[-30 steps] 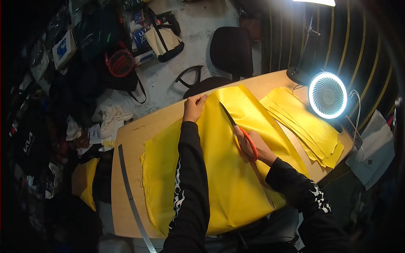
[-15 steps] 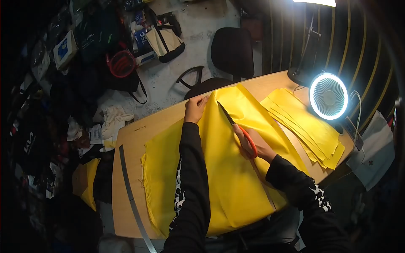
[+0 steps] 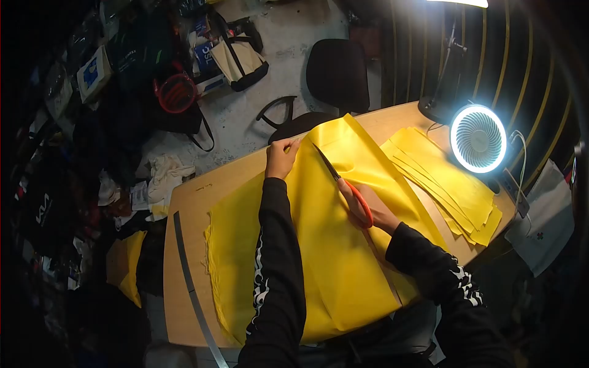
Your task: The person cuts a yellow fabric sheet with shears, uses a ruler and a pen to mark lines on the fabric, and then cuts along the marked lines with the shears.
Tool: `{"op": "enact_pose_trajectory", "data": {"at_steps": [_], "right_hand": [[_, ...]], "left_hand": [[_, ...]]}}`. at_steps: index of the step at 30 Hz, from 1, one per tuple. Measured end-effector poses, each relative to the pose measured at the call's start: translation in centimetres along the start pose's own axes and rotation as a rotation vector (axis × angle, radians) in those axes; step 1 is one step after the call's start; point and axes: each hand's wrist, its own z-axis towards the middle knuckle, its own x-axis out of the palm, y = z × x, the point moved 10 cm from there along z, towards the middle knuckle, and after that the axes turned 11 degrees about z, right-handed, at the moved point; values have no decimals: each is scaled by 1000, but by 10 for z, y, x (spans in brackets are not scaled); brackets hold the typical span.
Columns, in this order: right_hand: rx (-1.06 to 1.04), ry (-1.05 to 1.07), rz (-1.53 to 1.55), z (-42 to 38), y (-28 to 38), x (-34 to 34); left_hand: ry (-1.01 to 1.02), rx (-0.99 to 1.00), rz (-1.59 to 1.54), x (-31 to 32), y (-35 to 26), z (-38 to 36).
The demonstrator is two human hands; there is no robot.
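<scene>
A large sheet of yellow fabric or vinyl (image 3: 334, 282) drapes over the wooden table, with a long slit running through it toward the near edge. My left hand (image 3: 281, 159) is closed at the sheet's far edge, pinching it between thumb and fingers. In my right hand (image 3: 375, 207) are scissors (image 3: 362, 203) with orange-red handles. Their dark blades point away and to the left, over the sheet near my left hand, and look nearly closed. Whether material lies between the blades is hard to see.
Cut yellow pieces (image 3: 445, 187) lie stacked at the right, beside a lit ring fan (image 3: 478, 139) and a lamp. A long metal ruler (image 3: 191, 288) rests along the left of the table (image 3: 184, 202). Beyond stands a black chair (image 3: 337, 75); bags and clutter fill the floor at left.
My left hand has shifted slightly left with the fabric edge. The sheet's far fold has risen and spread outward; the scissors have moved slightly left.
</scene>
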Motion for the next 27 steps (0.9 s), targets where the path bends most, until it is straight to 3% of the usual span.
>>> {"op": "enact_pose_trajectory", "data": {"at_steps": [10, 16, 19, 22, 27], "right_hand": [[-19, -14, -62, 1, 6, -1], [84, 44, 88, 0, 5, 6], [-101, -5, -18, 11, 14, 1], [-157, 2, -26, 14, 16, 2], [-106, 16, -90, 14, 15, 4]], "left_hand": [[14, -17, -35, -4, 0, 1], [24, -12, -39, -1, -2, 1], [22, -10, -40, -2, -2, 1], [11, -12, -46, -2, 2, 1], [21, -25, -32, -1, 6, 2]]}}
